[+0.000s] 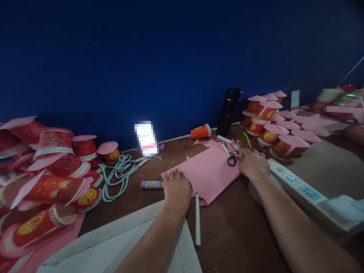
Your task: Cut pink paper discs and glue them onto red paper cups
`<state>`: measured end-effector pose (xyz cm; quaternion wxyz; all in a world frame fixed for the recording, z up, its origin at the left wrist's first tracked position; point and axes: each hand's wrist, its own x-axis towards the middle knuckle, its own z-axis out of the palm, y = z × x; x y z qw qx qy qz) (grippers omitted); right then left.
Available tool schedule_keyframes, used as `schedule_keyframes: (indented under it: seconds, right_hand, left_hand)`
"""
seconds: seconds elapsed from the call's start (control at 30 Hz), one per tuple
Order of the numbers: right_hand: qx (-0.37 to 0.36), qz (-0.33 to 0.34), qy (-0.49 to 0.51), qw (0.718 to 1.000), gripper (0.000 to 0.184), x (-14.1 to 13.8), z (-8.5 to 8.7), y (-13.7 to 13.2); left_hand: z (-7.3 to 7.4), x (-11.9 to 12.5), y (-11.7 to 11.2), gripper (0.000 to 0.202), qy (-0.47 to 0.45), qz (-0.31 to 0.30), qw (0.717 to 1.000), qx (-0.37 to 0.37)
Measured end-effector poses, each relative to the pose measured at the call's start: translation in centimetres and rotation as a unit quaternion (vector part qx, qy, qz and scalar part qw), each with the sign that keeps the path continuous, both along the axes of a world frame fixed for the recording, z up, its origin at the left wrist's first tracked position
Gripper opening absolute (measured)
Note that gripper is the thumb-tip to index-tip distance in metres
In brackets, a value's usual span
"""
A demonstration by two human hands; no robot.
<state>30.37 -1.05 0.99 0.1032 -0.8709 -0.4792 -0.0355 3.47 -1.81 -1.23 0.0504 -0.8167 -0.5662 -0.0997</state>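
Note:
A pink sheet of paper [210, 174] lies on the brown table, with a curved notch in its near edge. My left hand [178, 191] rests palm down on the sheet's left corner, fingers laid out and holding nothing. Just left of it is a glue stick [150, 184] with a purple end. My right hand [254, 163] is at the sheet's right side, its fingers closed at the handles of a pair of scissors [232, 161]; one black loop shows, the other is partly covered. A white marker [198, 223] with a dark tip lies between my forearms.
Red paper cups with pink discs crowd the left [57, 167] and stand stacked at right [265, 117]. At the back are a black flask [229, 110], an orange cup [200, 131] and a lit phone [146, 138]. A pale blue cable [116, 178] and a power strip [301, 187] lie nearby.

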Motion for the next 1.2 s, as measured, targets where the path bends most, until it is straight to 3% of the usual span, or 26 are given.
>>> schedule_keyframes:
  seconds: [0.17, 0.4, 0.63, 0.77, 0.9, 1.1, 1.2]
  right_hand:
    - [-0.033, -0.008, 0.003, 0.999, 0.042, -0.3, -0.1, 0.1]
    - [0.075, 0.051, 0.019, 0.996, 0.042, -1.5, 0.1, 0.0]
    - [-0.034, 0.114, 0.093, 0.989, 0.057, -2.4, -0.4, -0.2]
    - [-0.031, 0.129, 0.108, 0.985, 0.056, -3.0, -0.8, -0.2]
    - [-0.026, 0.123, 0.116, 0.985, 0.048, -3.4, -0.8, -0.2]
    - [-0.042, 0.130, 0.070, 0.988, 0.047, -3.9, 0.0, -0.6]
    - [-0.055, 0.127, 0.048, 0.989, 0.045, -3.8, 0.3, -0.8]
  left_hand:
    - [0.9, -0.5, -0.3, 0.031, 0.027, 0.036, 0.999, -0.009]
    - [0.5, -1.5, 0.4, 0.034, 0.057, 0.081, 0.995, 0.006]
    - [0.7, -2.1, 1.0, 0.037, 0.051, 0.092, 0.993, -0.045]
    - [0.3, -2.4, 1.2, 0.041, 0.032, 0.086, 0.995, -0.049]
    - [0.0, -3.0, 1.5, 0.044, -0.016, 0.075, 0.997, 0.007]
    - [1.8, -5.7, 1.5, 0.032, -0.076, 0.097, 0.992, 0.032]
    - [2.0, -8.0, 0.9, 0.033, -0.089, 0.088, 0.991, 0.040]
